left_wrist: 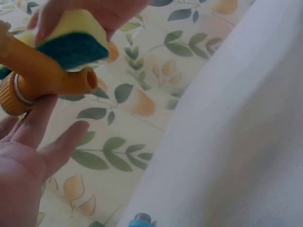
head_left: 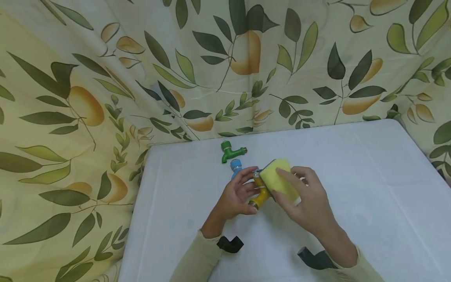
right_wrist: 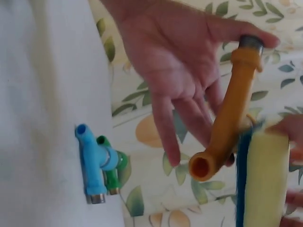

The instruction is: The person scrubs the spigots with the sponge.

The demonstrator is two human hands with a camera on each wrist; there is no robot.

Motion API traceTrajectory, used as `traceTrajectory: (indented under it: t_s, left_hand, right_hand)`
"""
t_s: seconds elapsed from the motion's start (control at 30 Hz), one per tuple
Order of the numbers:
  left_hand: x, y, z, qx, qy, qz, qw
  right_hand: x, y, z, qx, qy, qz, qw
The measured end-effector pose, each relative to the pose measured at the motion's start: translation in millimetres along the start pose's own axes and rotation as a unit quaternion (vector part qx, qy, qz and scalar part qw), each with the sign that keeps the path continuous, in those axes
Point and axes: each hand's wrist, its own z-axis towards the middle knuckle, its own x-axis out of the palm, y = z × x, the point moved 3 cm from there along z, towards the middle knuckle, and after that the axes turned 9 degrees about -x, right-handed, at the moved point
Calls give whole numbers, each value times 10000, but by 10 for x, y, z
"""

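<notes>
My left hand (head_left: pixel 230 199) holds a yellow-orange plastic tap (head_left: pixel 262 196) above the table. In the right wrist view the thumb lies at the threaded metal end of the tap (right_wrist: pixel 232 101), while the other fingers reach toward its far end. With my right hand (head_left: pixel 311 205) I grip a yellow sponge (head_left: pixel 278 176) by its soft side. The sponge's dark green scouring face (left_wrist: pixel 75 49) is turned to the tap, right at its body in both wrist views. Behind the left fingers lies a blue tap (head_left: pixel 236 166), partly hidden, with a green tap (head_left: pixel 230 152) farther back.
A white-covered table (head_left: pixel 370 196) spreads under both hands. Curtain-like cloth (head_left: pixel 296 70) with a leaf and fruit print hangs along the back and sides. Black straps (head_left: pixel 230 244) sit at both wrists.
</notes>
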Motion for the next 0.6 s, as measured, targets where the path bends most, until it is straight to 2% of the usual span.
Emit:
traceTrajectory:
  t_s: [0.1, 0.23, 0.37, 0.43, 0.5, 0.6]
  left_hand:
    - [-6, 6, -13, -24, -173, 190, 9997]
    - [-5, -9, -24, -3, -300, 708, 9970]
    - [10, -29, -37, 9, -336, 1267, 9914]
    - [18, -39, -38, 16, -372, 1493, 9881]
    - [24, -47, -32, 13, -417, 1728, 9841]
    - [41, -55, -27, -54, -518, 2268, 9726]
  right_hand:
    - [6, 25, 0, -342, 35, -138, 9993]
    - [12, 10, 13, -571, -323, -475, 9967]
    - [27, -1, 8, -941, -365, -423, 9940]
    - [23, -20, 13, -846, -360, -321, 9952]
    - [7, -44, 16, -512, -384, -209, 9977]
    - [-23, -61, 5, -98, -175, 103, 9997]
